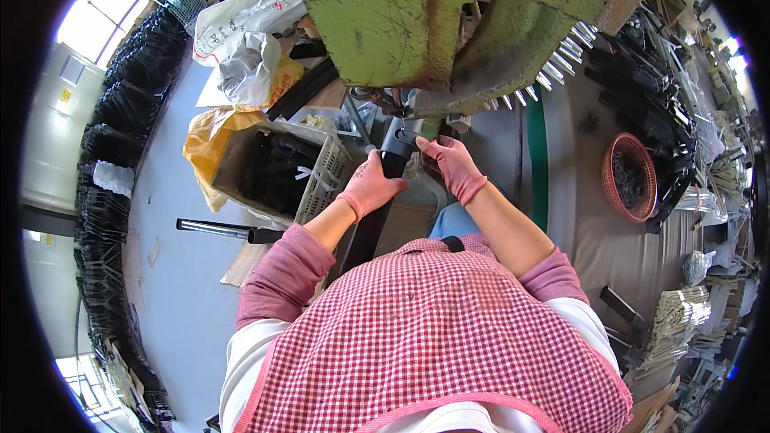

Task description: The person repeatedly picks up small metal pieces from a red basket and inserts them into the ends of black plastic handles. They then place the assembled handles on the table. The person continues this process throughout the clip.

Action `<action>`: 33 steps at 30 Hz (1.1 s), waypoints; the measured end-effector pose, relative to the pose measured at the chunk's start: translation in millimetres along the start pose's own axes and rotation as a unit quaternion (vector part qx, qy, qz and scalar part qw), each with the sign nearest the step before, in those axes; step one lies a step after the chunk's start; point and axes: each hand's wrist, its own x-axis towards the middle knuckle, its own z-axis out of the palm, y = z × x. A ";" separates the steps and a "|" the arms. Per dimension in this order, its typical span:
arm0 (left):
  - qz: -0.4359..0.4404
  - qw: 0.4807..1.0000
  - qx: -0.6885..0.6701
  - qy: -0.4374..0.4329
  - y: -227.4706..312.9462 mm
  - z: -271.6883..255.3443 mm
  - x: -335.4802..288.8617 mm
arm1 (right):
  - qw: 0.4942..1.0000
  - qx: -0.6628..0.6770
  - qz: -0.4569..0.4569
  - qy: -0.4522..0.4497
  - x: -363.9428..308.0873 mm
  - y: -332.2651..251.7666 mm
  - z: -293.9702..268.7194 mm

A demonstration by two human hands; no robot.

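Observation:
A long black bar (pixel 368 234) slants up from my lap to the base of a green machine, its far end under the machine's head. My left hand (pixel 371 187), in a pink glove, is closed around the bar just below that end. On the far end sits a black plastic fitting (pixel 395 143). My right hand (pixel 454 169), also pink-gloved, pinches a small black part (pixel 408 137) at the fitting's right side. Its fingertips partly hide that part, and I cannot tell whether the two are joined.
The green machine (pixel 369 36) with worn paint stands right before me. To the left is a crate (pixel 318 184) of black parts beside a yellow bag (pixel 210 148). Metal-ended tubes (pixel 212 228) jut out lower left. On the right are a red basket (pixel 616 180) and heaped black parts (pixel 634 84).

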 end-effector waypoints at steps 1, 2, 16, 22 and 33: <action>0.001 1.000 0.001 0.011 -0.9 0.9 -0.3 | 0.999 0.028 0.002 -0.025 -0.4 -0.5 -1.3; 0.001 1.000 -0.002 0.008 -2.0 1.3 -0.1 | 1.000 0.000 0.004 -0.014 -0.6 -1.6 -2.6; 0.075 0.996 0.046 0.001 17.9 -35.4 -18.7 | 0.989 0.104 -0.034 -0.100 -15.8 -10.7 15.2; 0.089 0.952 -0.211 -0.203 33.7 3.2 -38.3 | 0.957 0.274 -0.052 -0.083 -68.0 -8.0 21.8; 0.071 0.944 -0.166 -0.275 102.2 107.3 3.8 | 0.958 0.174 -0.199 0.109 -83.2 -73.0 -101.9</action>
